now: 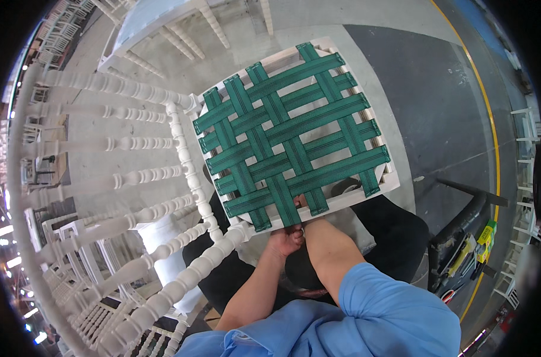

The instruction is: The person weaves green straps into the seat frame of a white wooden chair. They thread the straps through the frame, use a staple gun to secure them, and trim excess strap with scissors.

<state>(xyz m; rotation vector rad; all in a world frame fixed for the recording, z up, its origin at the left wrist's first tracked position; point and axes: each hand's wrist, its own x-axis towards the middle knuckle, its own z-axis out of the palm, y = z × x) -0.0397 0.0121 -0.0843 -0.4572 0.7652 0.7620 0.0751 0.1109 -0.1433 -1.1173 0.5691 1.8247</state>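
Observation:
A white wooden chair frame (371, 189) lies in front of me. Green webbing straps (294, 128) are woven across its seat in a crossed pattern. My left hand (288, 241) is at the near edge of the seat, fingers curled around the lower end of a green webbing strap (280, 199) that hangs over the rail. My right forearm passes under the near rail. Part of my right hand (300, 201) shows through a gap in the webbing, beneath the seat. The rest of it is hidden, so its grip cannot be made out.
The chair's turned white back spindles (145, 143) spread to the left. Another white piece of furniture with turned legs (175, 41) stands beyond. At right, a black tray-like stand (455, 238) holds tools, scissors (448, 296) and a yellow-green box (486, 238).

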